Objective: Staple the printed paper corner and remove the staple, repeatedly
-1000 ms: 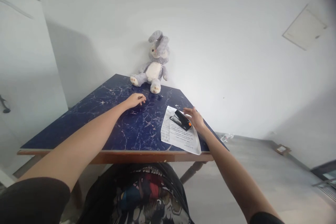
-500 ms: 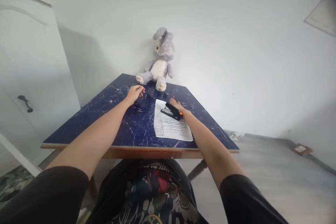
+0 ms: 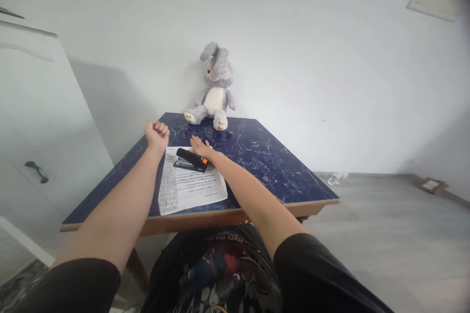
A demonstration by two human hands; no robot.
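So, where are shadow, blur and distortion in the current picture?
All in the head view: soft shadow on the wall beside the white cabinet, whose edges slant, probably lens distortion; blurred print on the paper; a dark top right corner.

So the left arm (image 3: 121,205) is reaching way out, pretty much straight, off to the left of the stapler (image 3: 191,160). Left hand (image 3: 157,133) is balled into a loose fist, fingers curled in, a bit beyond the stapler and clearly apart from it. Right arm (image 3: 253,193) slants in from the stapler's right side, bare up to around the elbow. Right hand (image 3: 201,147) is just past the stapler, fingers stretched out. Can't tell if it's actually touching.
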